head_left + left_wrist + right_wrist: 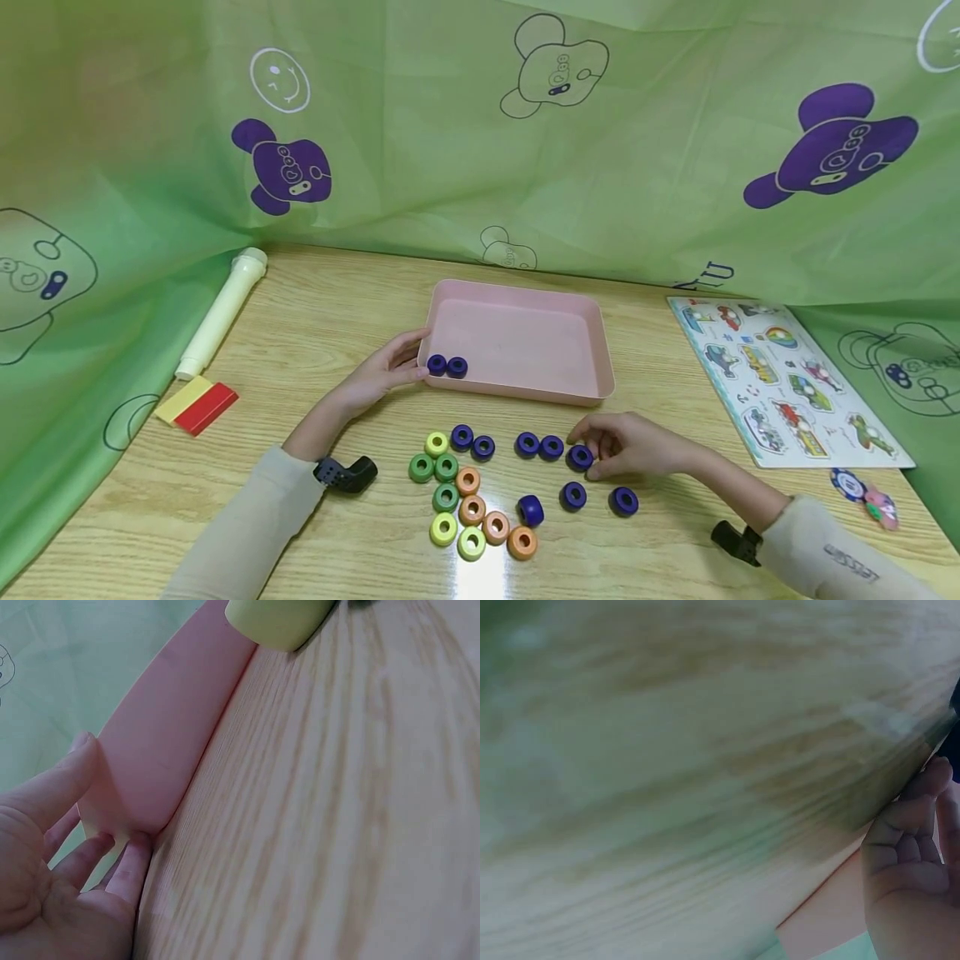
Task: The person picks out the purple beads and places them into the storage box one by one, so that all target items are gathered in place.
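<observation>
My left hand (386, 371) holds the left front corner of a pink tray (517, 392). In the left wrist view its thumb lies at the tray's wall and the fingers bend round the corner. Two dark blue beads (457, 367) sit inside the tray at that corner. On the table to the right, my right hand (637, 446) pinches a dark blue ring-shaped bead (580, 457) between thumb and fingers. Beside it are a pair of blue beads (540, 447), with others (573, 497) nearer me. The right wrist view is blurred, showing the hand (911, 862) beside a dark edge.
Green (446, 497), yellow (443, 528) and orange beads (496, 527) cluster in front of the tray. A picture puzzle board (787, 375) lies at right, small round pieces (848, 484) below it. A white tube (225, 312) and a yellow-red piece (197, 405) lie at left.
</observation>
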Demonstrator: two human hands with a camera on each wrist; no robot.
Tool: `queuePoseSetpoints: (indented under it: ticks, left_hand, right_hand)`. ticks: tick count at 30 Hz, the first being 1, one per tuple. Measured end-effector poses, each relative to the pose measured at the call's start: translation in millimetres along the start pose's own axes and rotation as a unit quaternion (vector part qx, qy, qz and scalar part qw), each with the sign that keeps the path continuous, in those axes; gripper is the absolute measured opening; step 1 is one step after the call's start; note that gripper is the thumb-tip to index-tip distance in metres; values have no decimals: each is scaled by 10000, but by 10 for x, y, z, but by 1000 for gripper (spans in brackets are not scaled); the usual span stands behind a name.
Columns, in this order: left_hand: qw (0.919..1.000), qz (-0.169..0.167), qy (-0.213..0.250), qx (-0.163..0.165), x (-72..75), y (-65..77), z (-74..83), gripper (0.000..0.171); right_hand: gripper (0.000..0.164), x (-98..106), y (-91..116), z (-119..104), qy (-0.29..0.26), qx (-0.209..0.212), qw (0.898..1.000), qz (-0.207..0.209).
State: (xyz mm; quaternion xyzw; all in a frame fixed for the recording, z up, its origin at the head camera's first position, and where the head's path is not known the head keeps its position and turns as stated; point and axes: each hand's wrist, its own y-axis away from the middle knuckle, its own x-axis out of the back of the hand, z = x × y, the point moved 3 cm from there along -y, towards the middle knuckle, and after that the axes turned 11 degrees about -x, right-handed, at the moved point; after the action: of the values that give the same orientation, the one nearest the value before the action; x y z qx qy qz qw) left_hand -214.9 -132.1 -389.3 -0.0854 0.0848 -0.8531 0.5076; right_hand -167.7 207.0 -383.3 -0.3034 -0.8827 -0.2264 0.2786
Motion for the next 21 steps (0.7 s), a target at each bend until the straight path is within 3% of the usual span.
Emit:
queuePoseSetpoints:
  ticks: [13, 21]
  left_hand:
    - [10000, -15, 68, -15, -8, -6, -7, 59]
    - [10000, -7, 50, -40, -7, -1, 6, 59]
  right_hand:
    - [31, 12, 4, -36, -23, 38, 10000, -46]
    - [30, 206, -13, -182, 360, 30, 9985, 420]
